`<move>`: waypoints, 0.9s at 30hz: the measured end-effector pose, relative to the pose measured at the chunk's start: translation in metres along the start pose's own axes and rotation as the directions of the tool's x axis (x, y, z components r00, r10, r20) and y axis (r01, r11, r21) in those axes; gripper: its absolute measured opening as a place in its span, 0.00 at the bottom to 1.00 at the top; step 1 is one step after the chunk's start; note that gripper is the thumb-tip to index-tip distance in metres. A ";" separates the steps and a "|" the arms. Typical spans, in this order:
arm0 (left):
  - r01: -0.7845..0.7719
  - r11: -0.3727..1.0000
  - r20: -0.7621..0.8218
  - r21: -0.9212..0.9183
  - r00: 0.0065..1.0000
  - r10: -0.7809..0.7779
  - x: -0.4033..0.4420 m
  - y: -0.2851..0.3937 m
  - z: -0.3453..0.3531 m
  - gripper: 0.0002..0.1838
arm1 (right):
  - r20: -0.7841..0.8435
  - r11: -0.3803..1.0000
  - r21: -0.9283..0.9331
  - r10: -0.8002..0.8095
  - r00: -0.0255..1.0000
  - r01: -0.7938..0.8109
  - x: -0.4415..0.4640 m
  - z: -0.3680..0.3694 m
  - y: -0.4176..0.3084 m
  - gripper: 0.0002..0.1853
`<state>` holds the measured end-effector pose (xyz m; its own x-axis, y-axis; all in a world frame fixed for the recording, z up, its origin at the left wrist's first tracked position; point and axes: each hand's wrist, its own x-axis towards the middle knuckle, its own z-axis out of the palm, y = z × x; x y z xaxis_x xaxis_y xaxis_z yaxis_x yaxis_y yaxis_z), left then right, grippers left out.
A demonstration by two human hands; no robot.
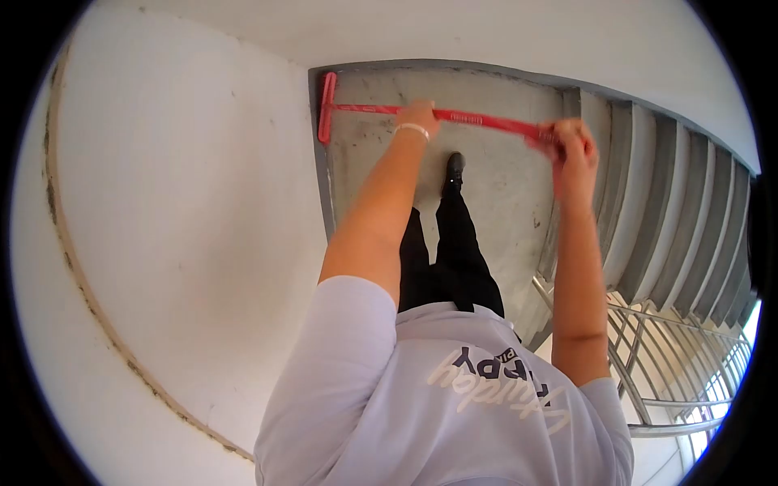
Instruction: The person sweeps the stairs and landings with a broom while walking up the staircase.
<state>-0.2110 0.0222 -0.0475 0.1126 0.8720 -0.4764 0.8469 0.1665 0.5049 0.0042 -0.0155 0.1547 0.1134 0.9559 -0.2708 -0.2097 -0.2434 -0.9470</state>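
Observation:
A red push broom (369, 108) with a T-shaped head stretches across the upper middle of the view. Its broom head (327, 108) lies at the left, by the corner where floor meets wall; the bristles are too indistinct to make out. My left hand (419, 118), with a pale band at the wrist, is wrapped round the handle partway along. Farther right, my right hand (572, 147) is closed on the handle near its end, slightly blurred. Something red hangs down beside that hand, and its shape is unclear.
Beneath me is a grey concrete landing (494, 186), with one black shoe (455, 168) on it. White walls (194, 162) rise at the left and top. Concrete stairs (656, 202) curve along the right, with a metal railing (648, 356) below them.

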 end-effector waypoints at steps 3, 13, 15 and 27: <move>0.059 0.998 0.134 0.008 0.989 -0.060 0.005 0.012 -0.018 0.16 | -0.012 0.997 -0.068 0.046 0.999 -0.046 0.020 0.017 -0.028 0.07; -0.157 0.982 0.075 -0.100 0.983 0.165 -0.162 0.029 0.027 0.10 | -0.163 0.969 -0.239 0.029 0.986 -0.068 -0.164 0.006 -0.066 0.05; -0.157 0.982 0.062 -0.109 0.984 0.164 -0.177 0.024 0.024 0.11 | -0.038 0.982 -0.185 -0.056 0.998 0.048 -0.184 0.001 -0.056 0.04; -0.422 0.900 0.116 -0.109 0.894 0.433 -0.139 0.033 0.093 0.07 | -0.300 0.967 -0.227 0.042 0.953 -0.114 -0.224 -0.011 -0.029 0.04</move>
<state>-0.1506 -0.1359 -0.0317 0.5281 0.7979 -0.2906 0.6582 -0.1684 0.7337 -0.0047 -0.2240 0.2412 0.3904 0.8516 -0.3497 0.0046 -0.3816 -0.9243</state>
